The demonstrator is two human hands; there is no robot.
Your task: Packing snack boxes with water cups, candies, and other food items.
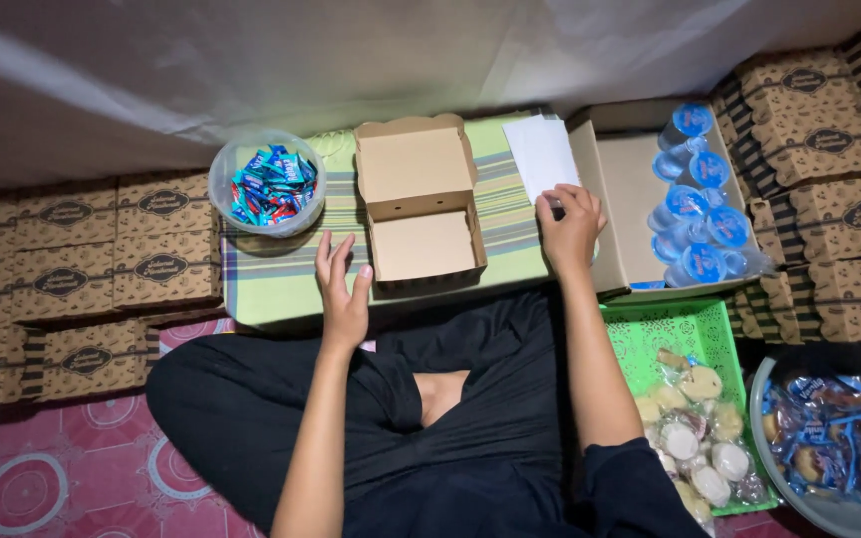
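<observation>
Head view: seated cross-legged, a person's left hand lies spread and empty beside the open cardboard box — steadying it, it seems — while the right hand pinches the white paper sheets just above it.

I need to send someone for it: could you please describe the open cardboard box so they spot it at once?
On the striped green board across the person's lap, the open cardboard box sits centre, between the left hand and right hand. Unlike the closed printed boxes stacked around, it is plain, empty and lid-up.
</observation>
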